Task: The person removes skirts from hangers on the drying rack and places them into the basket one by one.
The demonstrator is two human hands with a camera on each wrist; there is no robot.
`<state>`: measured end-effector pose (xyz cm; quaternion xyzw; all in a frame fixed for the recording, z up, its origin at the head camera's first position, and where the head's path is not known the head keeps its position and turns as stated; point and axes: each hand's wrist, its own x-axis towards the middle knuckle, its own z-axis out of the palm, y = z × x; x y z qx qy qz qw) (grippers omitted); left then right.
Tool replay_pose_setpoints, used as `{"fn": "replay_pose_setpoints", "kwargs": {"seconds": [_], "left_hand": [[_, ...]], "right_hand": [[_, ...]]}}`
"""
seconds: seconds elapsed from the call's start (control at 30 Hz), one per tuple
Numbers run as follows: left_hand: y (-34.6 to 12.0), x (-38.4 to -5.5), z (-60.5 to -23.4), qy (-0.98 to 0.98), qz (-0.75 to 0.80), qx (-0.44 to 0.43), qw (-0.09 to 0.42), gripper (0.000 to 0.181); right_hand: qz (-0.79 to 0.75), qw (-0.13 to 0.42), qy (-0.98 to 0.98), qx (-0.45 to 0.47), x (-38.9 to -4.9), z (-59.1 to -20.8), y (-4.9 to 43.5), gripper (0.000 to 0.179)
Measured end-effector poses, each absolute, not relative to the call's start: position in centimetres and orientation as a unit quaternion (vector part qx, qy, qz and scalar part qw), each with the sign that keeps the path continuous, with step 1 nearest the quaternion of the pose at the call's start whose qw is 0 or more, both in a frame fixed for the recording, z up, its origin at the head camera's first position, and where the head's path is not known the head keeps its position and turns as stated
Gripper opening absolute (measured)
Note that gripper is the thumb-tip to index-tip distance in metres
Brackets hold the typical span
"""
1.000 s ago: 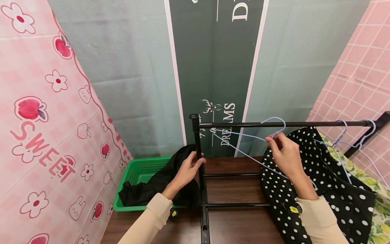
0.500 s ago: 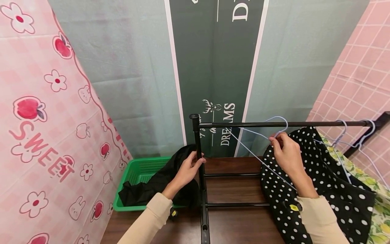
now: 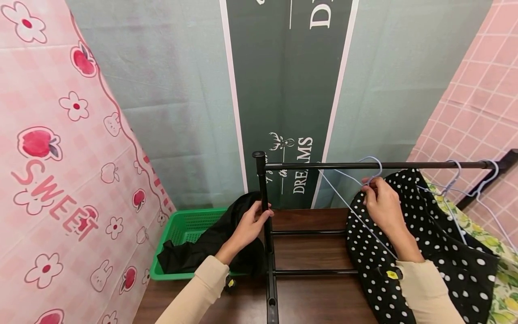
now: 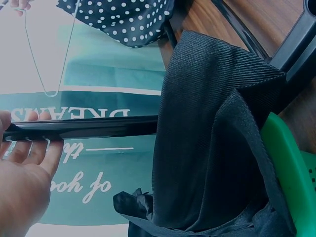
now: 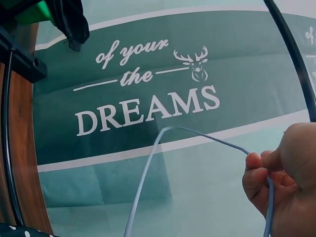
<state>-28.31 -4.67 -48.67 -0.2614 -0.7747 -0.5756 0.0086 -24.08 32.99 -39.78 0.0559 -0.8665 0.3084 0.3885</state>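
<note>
My left hand (image 3: pixel 247 226) holds the upright post (image 3: pixel 262 182) of a black clothes rack; in the left wrist view the fingers curl round that post (image 4: pixel 108 127). At the rail, my right hand (image 3: pixel 382 204) pinches a light blue wire hanger (image 5: pixel 143 180) just below its hook. The hook sits over the rail (image 3: pixel 315 166), and no garment hangs from this hanger. Right beside it hangs a black garment with white dots (image 3: pixel 441 265). A plain black garment (image 3: pixel 206 252) spills out of a green plastic basket (image 3: pixel 159 252) behind the post.
A lemon-print garment (image 3: pixel 506 279) hangs at the far right, by more blue hangers. Two lower black bars (image 3: pixel 307 232) cross the rack above a brown wooden surface (image 3: pixel 315 297). Printed cloths surround the space, pink flowered (image 3: pixel 48 216) at left and green (image 3: pixel 283 81) behind.
My right hand has shifted slightly right along the rail with the hanger, whose outer corner has swung right. My left hand stays on the post.
</note>
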Motion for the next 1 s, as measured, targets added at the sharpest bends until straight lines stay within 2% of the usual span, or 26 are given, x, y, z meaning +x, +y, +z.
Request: {"fn": "replay_pose_setpoints", "kwargs": {"seconds": [0.6, 1.0], "left_hand": [[-4.7, -28.3, -48.8, -0.773, -0.577, -0.264, 0.011, 0.029], [-4.7, -28.3, -48.7, -0.773, -0.578, -0.260, 0.009, 0.030]], "right_hand": [[0.308, 0.364, -0.879, 0.010, -23.4, -39.7, 33.8, 0.015], [0.315, 0.367, -0.875, -0.010, -23.2, -40.1, 35.0, 0.016]]}}
